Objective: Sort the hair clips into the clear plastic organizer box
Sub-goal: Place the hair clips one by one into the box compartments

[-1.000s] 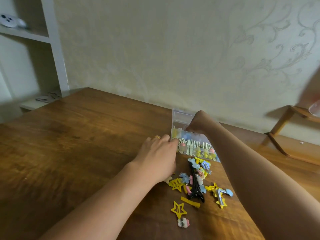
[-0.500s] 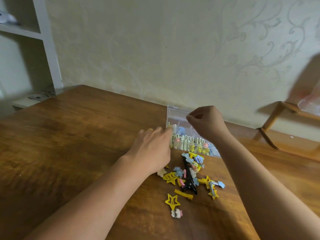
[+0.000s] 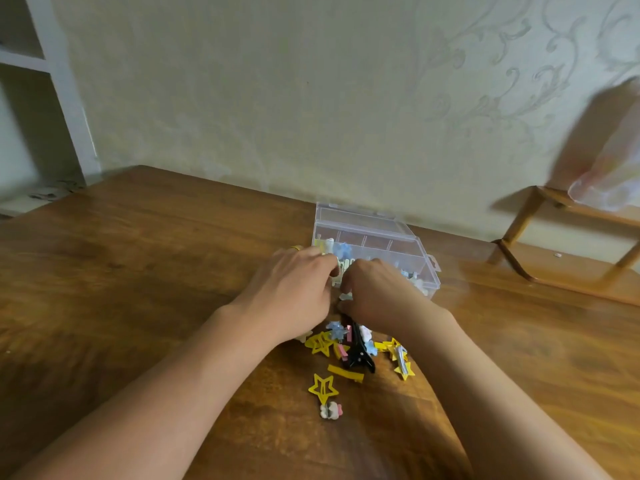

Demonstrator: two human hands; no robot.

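A: Right, positions. Clear organizer box [image 3: 377, 237] sits open at the far table [image 3: 138, 271] edge near the wall, a few clips already in its left compartments. Loose clip pile [image 3: 353, 344] lies just in front of it, nearest the person.

B: Hands?

A: Left hand [image 3: 294, 292] knuckles up, fingers curled down at the box's near-left corner. Right hand [image 3: 377, 296] beside it, fingers bent over the pile's far edge. Fingertips hidden; possibly pinching a small white clip, but I cannot tell.

B: Doing it well?

A: Steady the box with the left. Take one clip, not a tangle; the black claw clip [image 3: 358, 355] overlies others. Lone yellow star clip [image 3: 322, 388] is the easier pick. Match like with like.
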